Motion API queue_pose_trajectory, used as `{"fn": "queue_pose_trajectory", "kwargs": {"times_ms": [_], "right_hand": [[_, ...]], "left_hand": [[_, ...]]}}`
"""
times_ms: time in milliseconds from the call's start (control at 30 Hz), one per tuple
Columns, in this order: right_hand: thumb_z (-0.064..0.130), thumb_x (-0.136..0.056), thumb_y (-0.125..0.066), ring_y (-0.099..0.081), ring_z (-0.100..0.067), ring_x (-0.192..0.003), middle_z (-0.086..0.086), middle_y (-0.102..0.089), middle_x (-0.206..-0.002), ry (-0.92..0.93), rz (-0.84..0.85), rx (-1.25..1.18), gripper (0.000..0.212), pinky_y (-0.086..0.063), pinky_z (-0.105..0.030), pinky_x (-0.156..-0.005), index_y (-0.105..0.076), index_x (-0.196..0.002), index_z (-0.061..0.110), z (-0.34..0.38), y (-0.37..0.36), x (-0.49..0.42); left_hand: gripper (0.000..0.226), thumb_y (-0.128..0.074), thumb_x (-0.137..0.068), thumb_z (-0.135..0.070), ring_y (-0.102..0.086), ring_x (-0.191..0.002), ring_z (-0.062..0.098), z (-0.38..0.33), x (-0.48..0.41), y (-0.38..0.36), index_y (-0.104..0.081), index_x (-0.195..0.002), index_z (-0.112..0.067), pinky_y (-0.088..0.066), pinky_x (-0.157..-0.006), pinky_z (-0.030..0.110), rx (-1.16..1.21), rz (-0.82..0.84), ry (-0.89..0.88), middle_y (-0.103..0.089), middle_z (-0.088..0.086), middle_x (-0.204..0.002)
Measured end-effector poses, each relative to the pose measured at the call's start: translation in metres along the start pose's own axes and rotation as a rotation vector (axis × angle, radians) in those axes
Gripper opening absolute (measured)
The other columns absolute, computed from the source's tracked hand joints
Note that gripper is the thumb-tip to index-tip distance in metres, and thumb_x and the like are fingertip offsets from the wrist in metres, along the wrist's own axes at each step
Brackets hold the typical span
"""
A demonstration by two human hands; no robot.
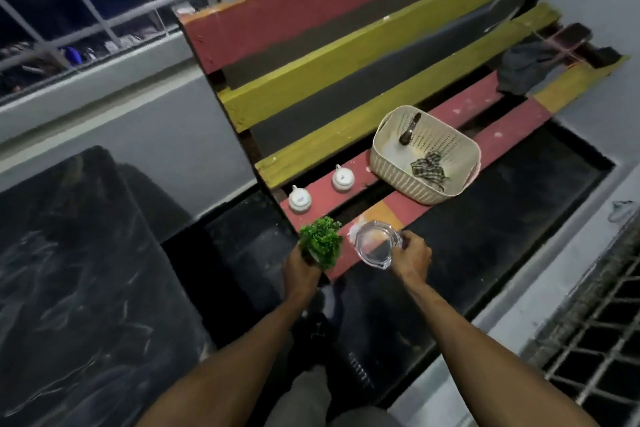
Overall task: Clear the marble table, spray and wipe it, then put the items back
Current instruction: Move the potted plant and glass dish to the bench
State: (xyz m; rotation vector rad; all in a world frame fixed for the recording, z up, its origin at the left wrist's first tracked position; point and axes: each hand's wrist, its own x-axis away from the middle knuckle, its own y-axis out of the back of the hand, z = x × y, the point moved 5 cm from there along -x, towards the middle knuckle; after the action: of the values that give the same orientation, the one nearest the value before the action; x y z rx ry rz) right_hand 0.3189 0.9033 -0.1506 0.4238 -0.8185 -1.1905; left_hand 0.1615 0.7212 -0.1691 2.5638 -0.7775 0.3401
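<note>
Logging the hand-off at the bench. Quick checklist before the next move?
1. Left hand grips small green plant: ok.
2. Right hand holds glass ashtray: ok.
3. Ashtray fully resting on bench seat: cannot tell.
4. Free seat space beside two white lidded pots: ok.
5. Basket clear of the hands: ok.
6. Marble table visible part cleared: ok.

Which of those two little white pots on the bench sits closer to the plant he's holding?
The white pot at the bench's near end, just above the green plant in his left hand. The other pot sits further along, toward the basket.
</note>
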Motion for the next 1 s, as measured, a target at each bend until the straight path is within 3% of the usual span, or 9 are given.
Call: {"fn": "queue_pose_trajectory", "kwargs": {"times_ms": [67,133,233,267,367,433,700,833,1000], "right_hand": [[0.001,-0.083,-0.059,-0.066,-0.038,-0.093,-0.017,-0.074,-0.094,0.008,0.016,0.011,0.019,-0.052,-0.041,-0.08,-0.074,-0.093,0.006,-0.01,-0.02,-0.036],[-0.002,-0.081,-0.058,-0.065,-0.039,-0.096,-0.019,-0.074,-0.097,0.012,0.016,0.031,0.024,-0.052,-0.042,-0.082,-0.074,-0.097,0.006,-0.022,-0.042,-0.068],[-0.002,-0.08,-0.059,-0.065,-0.039,-0.1,-0.02,-0.073,-0.103,-0.009,0.02,0.046,0.029,-0.051,-0.041,-0.085,-0.072,-0.105,0.007,-0.042,-0.069,-0.109],[-0.001,-0.08,-0.06,-0.066,-0.038,-0.1,-0.019,-0.073,-0.104,-0.008,0.03,0.04,0.029,-0.052,-0.041,-0.085,-0.071,-0.105,0.007,-0.051,-0.077,-0.12],[0.001,-0.08,-0.062,-0.068,-0.037,-0.097,-0.017,-0.074,-0.1,-0.029,0.056,0.012,0.025,-0.051,-0.036,-0.082,-0.071,-0.102,0.009,-0.071,-0.091,-0.142],[0.002,-0.08,-0.065,-0.068,-0.035,-0.091,-0.015,-0.074,-0.094,-0.012,0.078,0.017,0.02,-0.045,-0.029,-0.076,-0.072,-0.098,0.009,-0.081,-0.096,-0.152],[0.006,-0.077,-0.075,-0.066,-0.031,-0.091,-0.013,-0.072,-0.096,0.065,0.183,0.012,0.021,-0.051,-0.036,-0.082,-0.07,-0.097,0.008,-0.092,-0.105,-0.173],[0.011,-0.073,-0.082,-0.064,-0.032,-0.093,-0.016,-0.072,-0.097,0.102,0.241,0.025,0.029,-0.048,-0.035,-0.082,-0.069,-0.098,0.005,-0.095,-0.106,-0.176],[0.017,-0.074,-0.084,-0.061,-0.033,-0.099,-0.018,-0.068,-0.102,0.143,0.294,0.044,0.037,-0.045,-0.036,-0.085,-0.064,-0.102,0.002,-0.09,-0.099,-0.175]], "left_hand": [[0.033,-0.077,-0.079,-0.006,-0.071,-0.1,0.024,0.022,-0.025,-0.025,-0.071,-0.111,-0.005,-0.057,-0.086,0.039,-0.04,0.009,0.039,-0.076,0.011,-0.105],[0.038,-0.074,-0.079,0.002,-0.07,-0.107,0.024,0.041,-0.045,-0.048,-0.07,-0.116,-0.006,-0.057,-0.093,0.038,-0.052,-0.003,0.039,-0.074,0.008,-0.113],[0.044,-0.076,-0.072,-0.006,-0.071,-0.099,0.001,0.064,-0.062,-0.076,-0.069,-0.115,-0.012,-0.053,-0.083,0.012,-0.027,-0.007,0.044,-0.074,-0.009,-0.106],[0.044,-0.079,-0.07,-0.006,-0.071,-0.095,0.001,0.074,-0.066,-0.085,-0.07,-0.114,-0.01,-0.053,-0.08,0.011,-0.036,-0.009,0.062,-0.075,-0.008,-0.103],[0.039,-0.074,-0.074,0.012,-0.072,-0.098,0.029,0.092,-0.072,-0.101,-0.07,-0.111,0.003,-0.057,-0.087,0.035,-0.12,-0.072,0.091,-0.075,0.013,-0.105],[0.038,-0.074,-0.074,0.013,-0.069,-0.1,0.031,0.101,-0.074,-0.108,-0.07,-0.11,0.004,-0.057,-0.088,0.041,-0.129,-0.105,0.134,-0.073,0.015,-0.106],[0.041,-0.073,-0.073,0.014,-0.068,-0.1,0.027,0.106,-0.078,-0.117,-0.072,-0.11,-0.004,-0.056,-0.09,0.039,-0.149,-0.161,0.118,-0.072,0.009,-0.107],[0.057,-0.077,-0.068,0.016,-0.065,-0.107,0.018,0.104,-0.078,-0.12,-0.066,-0.118,-0.009,-0.053,-0.097,0.029,-0.144,-0.137,0.098,-0.067,0.003,-0.116],[0.064,-0.082,-0.063,0.014,-0.062,-0.106,0.024,0.102,-0.072,-0.116,-0.064,-0.122,-0.008,-0.048,-0.096,0.027,-0.236,-0.126,0.106,-0.059,0.003,-0.112]]}}
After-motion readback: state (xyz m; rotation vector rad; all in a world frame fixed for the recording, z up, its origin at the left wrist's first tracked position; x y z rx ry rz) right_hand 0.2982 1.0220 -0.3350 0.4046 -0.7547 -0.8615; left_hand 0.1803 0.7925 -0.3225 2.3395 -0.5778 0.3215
